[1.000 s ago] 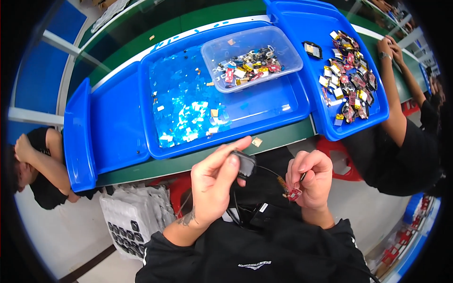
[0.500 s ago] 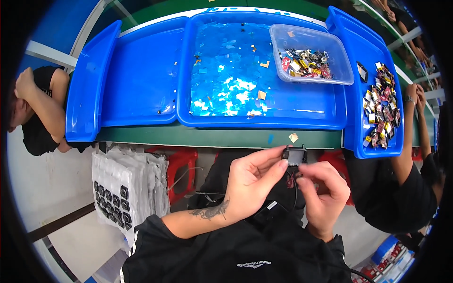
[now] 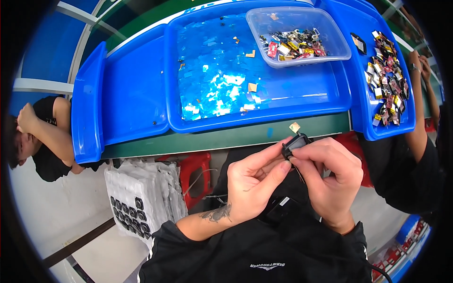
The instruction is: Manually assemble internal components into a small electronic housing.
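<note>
Black case [image 3: 296,145] was held up between both hands, ahead of thumbs, near front edge of desk [image 3: 226,139]. Left hand [image 3: 255,181] pinched its left end; right hand [image 3: 332,174] gripped near side, toward right. Hands together, fingertips almost meeting; neither clearly nearer. Long axis slanted, far end up-right. Underside hidden by fingers. Tan scrap [image 3: 294,127] lay just beyond; blue tray [image 3: 306,92] farther off.

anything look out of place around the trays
One small tan square lies loose on the green table, seen just past the held black casing; it looks stray because similar tan pieces lie inside the middle blue tray.
</note>
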